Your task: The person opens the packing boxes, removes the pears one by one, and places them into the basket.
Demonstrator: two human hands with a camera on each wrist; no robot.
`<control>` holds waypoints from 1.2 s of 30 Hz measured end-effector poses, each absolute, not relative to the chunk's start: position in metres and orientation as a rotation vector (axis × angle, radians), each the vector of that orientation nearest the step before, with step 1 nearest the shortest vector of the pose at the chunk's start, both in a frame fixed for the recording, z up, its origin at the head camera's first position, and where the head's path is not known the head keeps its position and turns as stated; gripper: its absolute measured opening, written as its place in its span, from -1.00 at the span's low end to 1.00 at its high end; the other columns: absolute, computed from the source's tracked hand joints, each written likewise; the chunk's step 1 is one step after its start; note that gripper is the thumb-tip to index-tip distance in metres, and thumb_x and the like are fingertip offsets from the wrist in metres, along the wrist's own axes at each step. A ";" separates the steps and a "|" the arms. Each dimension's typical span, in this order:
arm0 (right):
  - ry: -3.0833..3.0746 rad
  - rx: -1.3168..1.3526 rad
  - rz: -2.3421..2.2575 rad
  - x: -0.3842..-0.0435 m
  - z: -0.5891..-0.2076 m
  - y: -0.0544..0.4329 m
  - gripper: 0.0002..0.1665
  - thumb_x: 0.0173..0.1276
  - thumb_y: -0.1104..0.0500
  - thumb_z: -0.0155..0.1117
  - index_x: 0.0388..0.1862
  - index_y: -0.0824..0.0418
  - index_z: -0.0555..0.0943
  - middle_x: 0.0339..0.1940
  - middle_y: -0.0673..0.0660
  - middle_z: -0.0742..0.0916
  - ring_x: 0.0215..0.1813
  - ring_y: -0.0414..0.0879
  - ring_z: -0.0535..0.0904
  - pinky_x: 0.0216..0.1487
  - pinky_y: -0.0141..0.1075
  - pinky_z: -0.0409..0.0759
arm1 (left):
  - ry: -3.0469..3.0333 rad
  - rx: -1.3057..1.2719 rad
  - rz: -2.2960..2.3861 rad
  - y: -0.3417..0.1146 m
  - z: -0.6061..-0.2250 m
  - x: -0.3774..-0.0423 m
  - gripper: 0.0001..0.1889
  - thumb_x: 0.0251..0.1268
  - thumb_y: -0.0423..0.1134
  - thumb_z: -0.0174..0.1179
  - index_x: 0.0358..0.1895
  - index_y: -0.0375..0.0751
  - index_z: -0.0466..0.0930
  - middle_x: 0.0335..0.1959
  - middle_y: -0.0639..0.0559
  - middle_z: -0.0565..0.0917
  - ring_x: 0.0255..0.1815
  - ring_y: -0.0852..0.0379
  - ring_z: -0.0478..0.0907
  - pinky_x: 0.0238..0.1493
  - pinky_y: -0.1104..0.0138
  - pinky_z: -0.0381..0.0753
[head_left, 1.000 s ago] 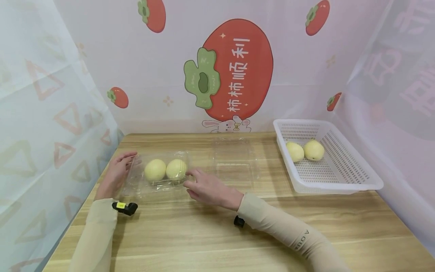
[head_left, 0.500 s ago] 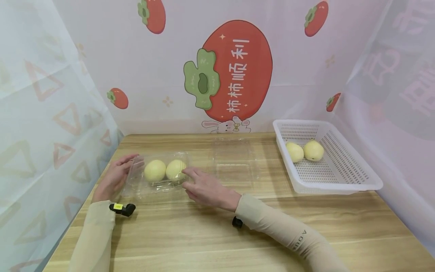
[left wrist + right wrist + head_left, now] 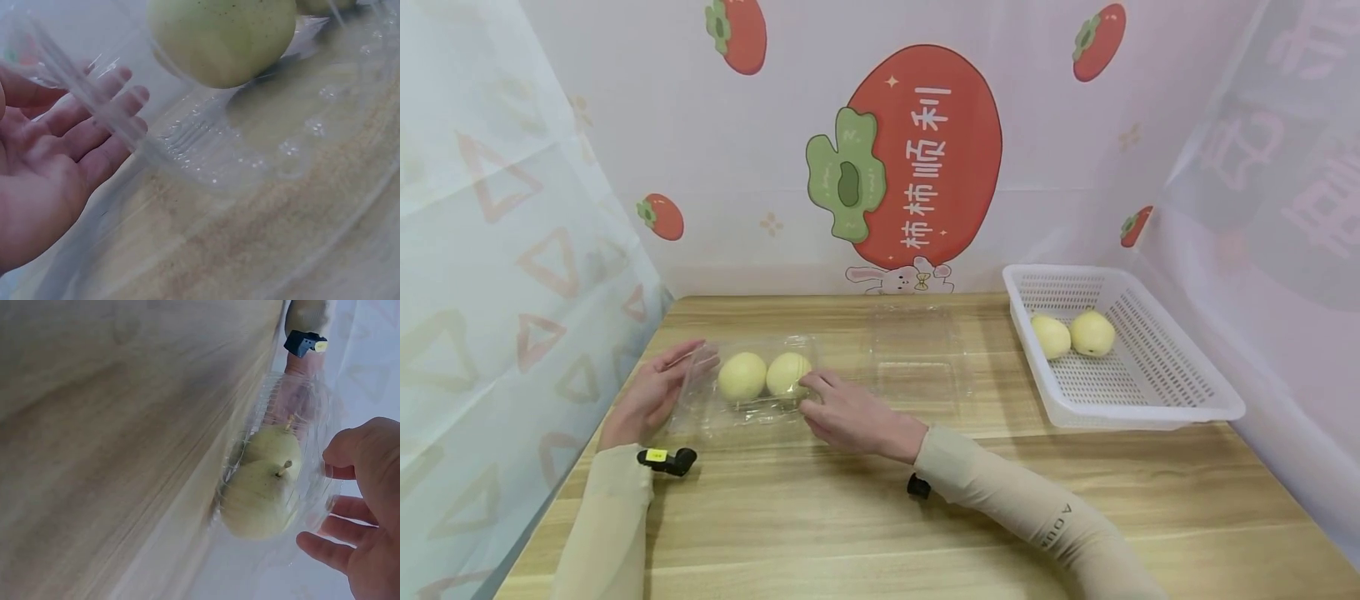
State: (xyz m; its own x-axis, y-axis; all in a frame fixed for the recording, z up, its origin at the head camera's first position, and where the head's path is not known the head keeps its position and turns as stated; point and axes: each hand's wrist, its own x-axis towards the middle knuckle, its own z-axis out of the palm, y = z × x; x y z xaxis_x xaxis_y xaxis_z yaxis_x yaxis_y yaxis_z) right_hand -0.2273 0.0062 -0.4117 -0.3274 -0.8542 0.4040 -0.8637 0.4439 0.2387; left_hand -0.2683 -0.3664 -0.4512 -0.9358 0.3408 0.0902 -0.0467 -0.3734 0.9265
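A clear plastic clamshell box (image 3: 700, 408) holds two pale yellow pears (image 3: 742, 377), side by side, at the left of the table; stems show in the right wrist view. At the box's left end is my left hand (image 3: 653, 390); the left wrist view shows its fingers (image 3: 103, 134) extended behind the clear wall. My right hand (image 3: 853, 417) is at the other end, its fingertips touching the plastic beside the nearer pear (image 3: 256, 503). In the right wrist view, its thumb (image 3: 350, 453) lies at the lid edge and the other fingers are nearly straight.
A second clear clamshell (image 3: 917, 379) lies unfolded in the middle of the table. At the back right stands a white perforated basket (image 3: 1150, 414) with two pears (image 3: 1092, 332) inside. Printed cloth (image 3: 760, 183) hangs around the wooden table (image 3: 820, 533).
My right fingertips have shifted slightly left along the box's end and drawn a little together. The left hand has moved down and left a little. The box and pears stay in place.
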 end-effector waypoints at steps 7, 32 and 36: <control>-2.263 1.401 -0.034 -0.222 -0.408 0.000 -0.85 0.39 0.13 0.12 -0.33 0.06 0.63 0.20 0.16 0.61 0.21 -0.02 0.53 -0.22 -0.47 0.68 | 1.315 0.614 2.426 -0.370 -0.457 -0.267 -0.42 0.55 -0.57 -0.49 0.55 -0.18 0.08 0.36 0.00 0.51 0.38 0.19 0.44 0.36 0.45 0.39; -2.309 1.317 -0.380 -0.210 -0.398 -0.023 -0.71 0.26 0.38 0.04 -0.16 0.19 0.67 -0.04 0.18 0.60 0.04 -0.04 0.51 -0.14 -0.57 0.62 | 1.537 0.316 2.339 -0.370 -0.446 -0.266 -0.35 0.56 -0.48 -0.22 0.57 -0.27 -0.29 0.26 0.10 0.60 0.29 0.25 0.51 0.03 0.57 0.60; -2.268 1.328 -0.502 -0.208 -0.393 -0.027 -0.71 0.30 0.35 0.06 -0.17 0.14 0.69 -0.10 0.12 0.62 0.00 -0.05 0.50 -0.19 -0.56 0.60 | 1.612 0.233 2.317 -0.368 -0.443 -0.265 -0.35 0.55 -0.43 -0.12 0.57 -0.25 -0.16 0.19 0.11 0.65 0.12 0.33 0.62 -0.33 0.62 0.62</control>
State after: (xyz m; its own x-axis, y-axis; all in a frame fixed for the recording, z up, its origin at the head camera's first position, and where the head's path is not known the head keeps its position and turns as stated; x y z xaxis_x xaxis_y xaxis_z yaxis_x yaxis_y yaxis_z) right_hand -0.2078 -0.0267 -0.3933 -0.4273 -0.8807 0.2045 -0.7121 0.4672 0.5241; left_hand -0.2652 -0.3685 -0.4432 -0.9393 0.3406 -0.0417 -0.1575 -0.3201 0.9342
